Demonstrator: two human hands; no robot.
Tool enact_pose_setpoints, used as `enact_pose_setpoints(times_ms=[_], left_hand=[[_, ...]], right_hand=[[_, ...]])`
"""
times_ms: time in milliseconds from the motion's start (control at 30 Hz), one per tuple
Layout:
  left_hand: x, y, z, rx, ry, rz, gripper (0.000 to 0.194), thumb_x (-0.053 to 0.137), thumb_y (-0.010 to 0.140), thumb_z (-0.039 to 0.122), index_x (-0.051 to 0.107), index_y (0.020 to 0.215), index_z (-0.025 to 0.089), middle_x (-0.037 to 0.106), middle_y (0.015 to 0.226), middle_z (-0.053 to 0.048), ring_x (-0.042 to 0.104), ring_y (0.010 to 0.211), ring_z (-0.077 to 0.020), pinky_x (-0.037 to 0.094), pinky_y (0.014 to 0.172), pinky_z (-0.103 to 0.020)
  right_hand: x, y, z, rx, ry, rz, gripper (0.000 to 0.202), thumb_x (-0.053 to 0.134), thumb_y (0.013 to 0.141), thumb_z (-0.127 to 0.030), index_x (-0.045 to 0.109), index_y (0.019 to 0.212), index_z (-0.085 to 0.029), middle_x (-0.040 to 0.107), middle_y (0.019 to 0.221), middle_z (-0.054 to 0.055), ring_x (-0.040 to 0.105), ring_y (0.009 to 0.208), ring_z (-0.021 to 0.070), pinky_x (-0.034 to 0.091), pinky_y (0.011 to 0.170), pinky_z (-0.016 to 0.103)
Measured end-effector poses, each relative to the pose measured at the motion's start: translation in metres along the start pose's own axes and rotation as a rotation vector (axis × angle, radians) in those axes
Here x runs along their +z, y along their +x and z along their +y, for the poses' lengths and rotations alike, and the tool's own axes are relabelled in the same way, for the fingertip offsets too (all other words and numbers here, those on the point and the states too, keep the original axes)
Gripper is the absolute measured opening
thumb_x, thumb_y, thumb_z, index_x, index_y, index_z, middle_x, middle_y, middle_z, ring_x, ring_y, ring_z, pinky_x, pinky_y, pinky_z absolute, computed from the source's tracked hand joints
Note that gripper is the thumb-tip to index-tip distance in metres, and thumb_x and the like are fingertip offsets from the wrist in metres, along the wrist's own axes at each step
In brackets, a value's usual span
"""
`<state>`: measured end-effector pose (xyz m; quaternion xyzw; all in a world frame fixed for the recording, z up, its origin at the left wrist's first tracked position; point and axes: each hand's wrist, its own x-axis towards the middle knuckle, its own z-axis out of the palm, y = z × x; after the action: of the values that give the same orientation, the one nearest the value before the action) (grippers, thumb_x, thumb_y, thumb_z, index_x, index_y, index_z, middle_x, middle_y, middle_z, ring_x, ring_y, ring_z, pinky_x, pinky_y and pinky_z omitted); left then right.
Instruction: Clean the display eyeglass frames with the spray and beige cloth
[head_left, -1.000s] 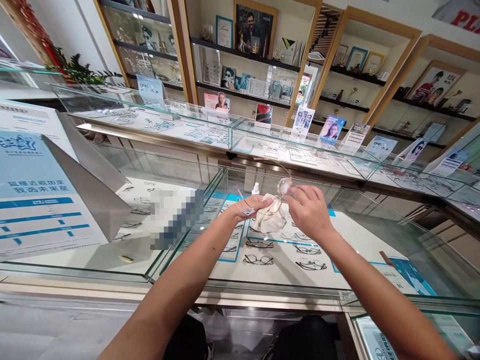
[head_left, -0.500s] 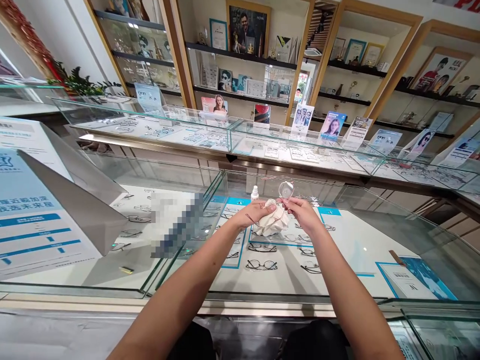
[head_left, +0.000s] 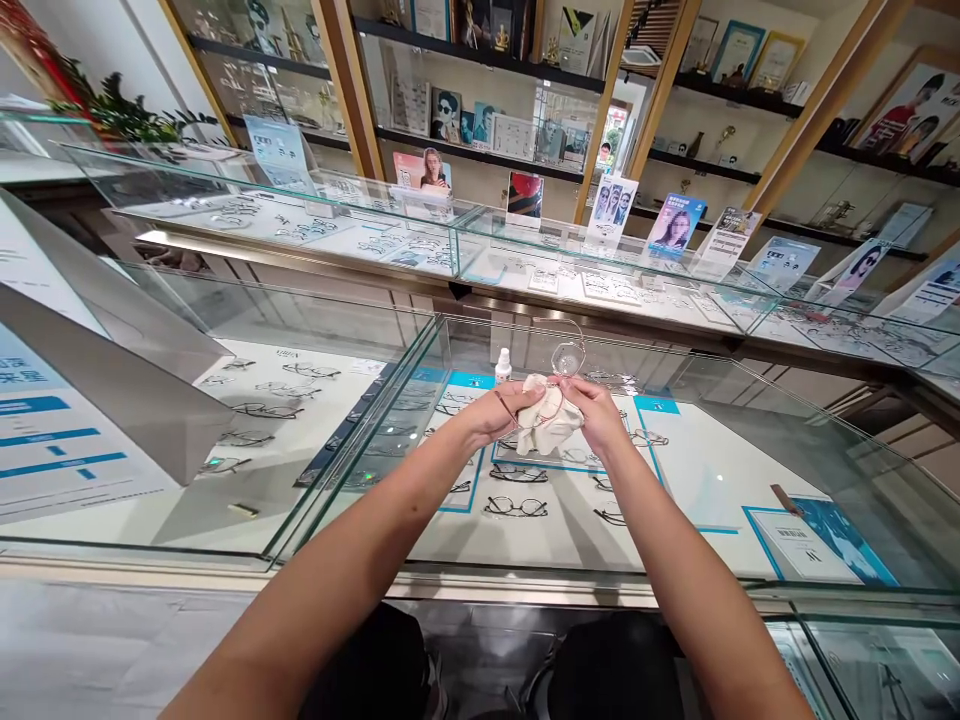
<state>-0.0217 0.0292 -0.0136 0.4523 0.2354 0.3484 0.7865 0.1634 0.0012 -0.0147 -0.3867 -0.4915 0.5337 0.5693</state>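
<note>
Left hand (head_left: 504,410) clamped on cream cloth (head_left: 550,432); right hand (head_left: 598,404) pinched eyeglasses (head_left: 568,358) at the cloth's right edge. Eyeglasses' long axis ran away from the body across the cloth; exposed lens lay beyond it, right hand nearer.

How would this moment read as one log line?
left hand: gripping cloth | right hand: pinching glasses | bottle: upright, beyond left hand

The cloth (head_left: 546,428) looks matt and creased, the spectacle lens (head_left: 568,359) glossy, the showcase (head_left: 784,425) smooth glass.
</note>
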Motion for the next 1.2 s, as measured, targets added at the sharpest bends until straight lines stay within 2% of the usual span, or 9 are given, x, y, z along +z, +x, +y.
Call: enact_pose_setpoints(times_ms=[133,233,433,567,767,867,967,1067,1200], left_hand=[[-0.003,0.003,-0.005,-0.013,0.073,-0.013,0.049,0.091,0.07,0.05,0.077,0.094,0.009,0.075,0.079,-0.008,0.067,0.07,-0.0155,0.052,0.07,-0.026],[-0.001,0.003,-0.007,-0.01,0.096,0.006,0.053,0.091,0.07,0.052,0.077,0.098,0.01,0.075,0.083,-0.008,0.067,0.075,-0.0165,0.052,0.075,-0.029],[0.006,0.002,-0.009,0.032,0.159,0.082,0.055,0.091,0.067,0.054,0.075,0.1,0.014,0.073,0.078,-0.003,0.064,0.069,-0.0144,0.049,0.069,-0.026],[0.008,0.001,-0.008,0.039,0.197,0.063,0.051,0.09,0.071,0.05,0.074,0.104,0.015,0.075,0.084,-0.004,0.066,0.074,-0.0159,0.05,0.073,-0.027],[0.008,-0.004,-0.003,0.071,0.204,-0.043,0.052,0.096,0.063,0.038,0.073,0.102,0.012,0.075,0.088,-0.006,0.067,0.076,-0.0143,0.051,0.076,-0.026],[0.008,-0.002,-0.005,0.096,0.232,-0.032,0.053,0.096,0.063,0.041,0.074,0.102,0.012,0.075,0.088,-0.006,0.066,0.076,-0.0142,0.05,0.076,-0.026],[0.009,0.003,-0.01,0.138,0.237,0.061,0.057,0.093,0.065,0.05,0.074,0.103,0.012,0.074,0.086,-0.005,0.066,0.076,-0.0152,0.05,0.075,-0.027],[0.008,0.005,-0.011,0.159,0.267,0.104,0.06,0.087,0.071,0.059,0.074,0.104,0.012,0.073,0.082,-0.005,0.064,0.073,-0.0158,0.049,0.071,-0.027],[0.005,-0.004,0.0,0.125,0.343,0.031,0.054,0.082,0.076,0.057,0.075,0.107,0.013,0.073,0.084,-0.005,0.063,0.073,-0.0161,0.047,0.069,-0.027]], right_hand=[[0.002,-0.001,0.0,0.012,-0.008,-0.005,0.036,0.089,0.069,-0.056,0.086,0.09,-0.026,0.071,0.105,0.006,0.065,0.102,0.0243,0.052,0.093,0.038],[0.004,-0.002,-0.002,0.019,-0.019,-0.023,0.038,0.089,0.068,-0.056,0.086,0.091,-0.026,0.071,0.105,0.007,0.066,0.099,0.0248,0.052,0.093,0.04],[0.006,-0.003,-0.004,-0.031,-0.026,-0.049,0.034,0.088,0.071,-0.054,0.085,0.088,-0.025,0.072,0.101,0.005,0.065,0.105,0.0245,0.049,0.1,0.039],[0.006,-0.003,-0.002,-0.028,-0.018,-0.054,0.032,0.086,0.074,-0.053,0.086,0.09,-0.025,0.07,0.099,0.004,0.065,0.103,0.0235,0.05,0.096,0.037],[0.004,-0.001,-0.001,0.02,0.026,-0.015,0.033,0.088,0.071,-0.051,0.086,0.091,-0.025,0.072,0.102,0.004,0.065,0.096,0.0215,0.052,0.086,0.033],[0.005,-0.002,-0.002,0.069,0.073,-0.018,0.034,0.088,0.07,-0.052,0.086,0.092,-0.025,0.077,0.104,0.004,0.067,0.093,0.0225,0.053,0.084,0.035],[0.007,-0.003,-0.002,0.125,0.114,-0.056,0.037,0.088,0.071,-0.053,0.085,0.097,-0.027,0.08,0.1,0.004,0.071,0.089,0.0235,0.053,0.084,0.037],[0.008,-0.003,-0.001,0.124,0.115,-0.068,0.038,0.088,0.071,-0.053,0.085,0.097,-0.026,0.081,0.096,0.004,0.072,0.089,0.0238,0.053,0.085,0.038],[0.005,0.0,0.002,0.141,0.14,-0.052,0.041,0.09,0.068,-0.054,0.085,0.095,-0.024,0.081,0.092,0.005,0.072,0.086,0.0229,0.053,0.082,0.036]])
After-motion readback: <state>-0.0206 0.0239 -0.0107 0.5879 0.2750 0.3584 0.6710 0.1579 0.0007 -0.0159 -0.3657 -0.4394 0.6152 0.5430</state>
